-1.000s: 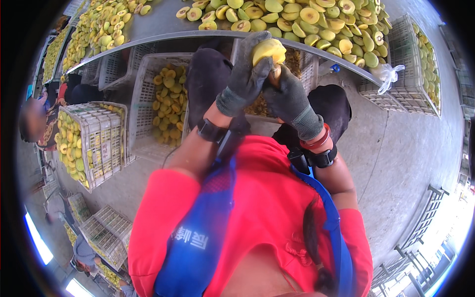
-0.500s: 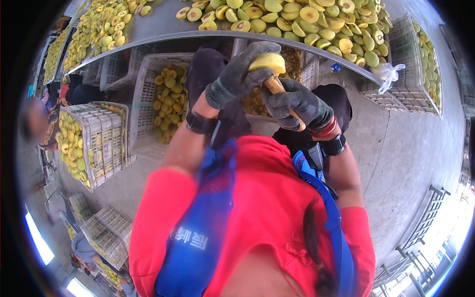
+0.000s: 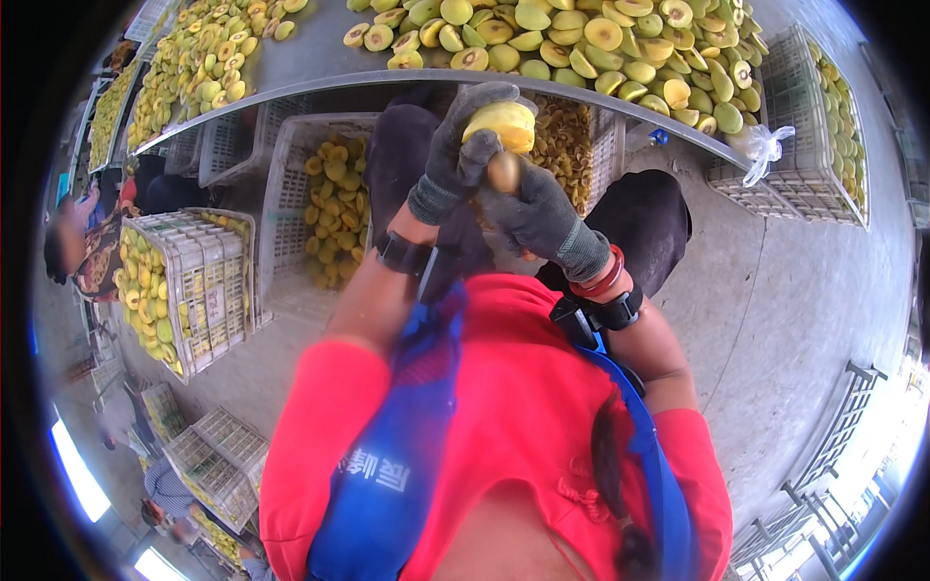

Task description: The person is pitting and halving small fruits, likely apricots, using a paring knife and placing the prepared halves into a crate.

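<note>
In my grey-gloved left hand (image 3: pixel 455 160) is a piece of yellow fruit (image 3: pixel 502 126), its pale side facing up. The fingers close round its left side and far edge. My right hand (image 3: pixel 542 208), in a matching glove, is wrapped round a wooden-handled tool (image 3: pixel 503 171). The tool's rounded end points up beside the fruit, and the rest is mostly hidden by the glove, so its working part does not show. Both hands are close together over my lap, just in front of the metal table edge.
Halved yellow-green fruit (image 3: pixel 601 44) lies heaped on the metal table (image 3: pixel 320 39). Below it, crates hold fruit (image 3: pixel 336 198) and brown scraps (image 3: pixel 565 140). A full crate (image 3: pixel 208 290) stands left, another (image 3: pixel 775 107) right by a plastic bag (image 3: pixel 765 150). A person (image 3: pixel 97 252) sits far left.
My right hand has turned and shifted slightly left and down, so the tool shows its end instead of its length. My left hand has moved a little left with the fruit.
</note>
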A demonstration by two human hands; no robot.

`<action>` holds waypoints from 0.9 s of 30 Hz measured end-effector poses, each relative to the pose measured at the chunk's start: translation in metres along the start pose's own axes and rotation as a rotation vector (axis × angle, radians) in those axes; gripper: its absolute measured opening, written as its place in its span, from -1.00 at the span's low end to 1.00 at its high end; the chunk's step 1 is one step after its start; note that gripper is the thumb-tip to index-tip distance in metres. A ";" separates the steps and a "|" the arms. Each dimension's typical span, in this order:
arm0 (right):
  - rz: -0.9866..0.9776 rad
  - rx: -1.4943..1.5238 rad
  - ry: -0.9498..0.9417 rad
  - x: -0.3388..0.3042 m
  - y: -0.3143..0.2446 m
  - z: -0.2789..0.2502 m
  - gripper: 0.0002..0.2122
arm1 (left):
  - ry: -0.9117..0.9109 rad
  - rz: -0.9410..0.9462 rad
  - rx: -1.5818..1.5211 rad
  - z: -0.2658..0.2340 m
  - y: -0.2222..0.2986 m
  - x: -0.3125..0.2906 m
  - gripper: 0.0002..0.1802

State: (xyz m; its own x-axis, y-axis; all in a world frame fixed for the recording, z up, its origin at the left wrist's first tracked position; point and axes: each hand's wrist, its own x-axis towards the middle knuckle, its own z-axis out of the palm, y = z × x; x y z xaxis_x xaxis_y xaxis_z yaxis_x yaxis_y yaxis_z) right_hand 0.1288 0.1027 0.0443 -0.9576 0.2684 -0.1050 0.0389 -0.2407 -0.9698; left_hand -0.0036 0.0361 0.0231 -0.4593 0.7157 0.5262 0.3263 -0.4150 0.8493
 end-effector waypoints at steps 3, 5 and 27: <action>-0.145 -0.184 0.091 0.001 0.002 0.004 -0.88 | 0.042 -0.029 -0.037 0.003 -0.005 -0.003 -0.46; -0.171 -0.209 0.105 0.001 -0.001 0.003 -0.87 | 0.068 -0.052 -0.084 0.005 -0.005 -0.004 -0.45; 0.302 0.424 -0.102 0.015 -0.010 -0.007 -0.88 | 0.239 -0.261 -0.260 0.010 -0.017 -0.012 -0.56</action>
State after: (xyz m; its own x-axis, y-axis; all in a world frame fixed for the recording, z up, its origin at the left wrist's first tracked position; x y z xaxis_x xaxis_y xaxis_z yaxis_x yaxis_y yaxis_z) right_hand 0.1161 0.1157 0.0509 -0.9454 0.0416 -0.3232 0.2184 -0.6552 -0.7232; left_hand 0.0050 0.0402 0.0015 -0.6872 0.6775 0.2620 -0.0305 -0.3873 0.9214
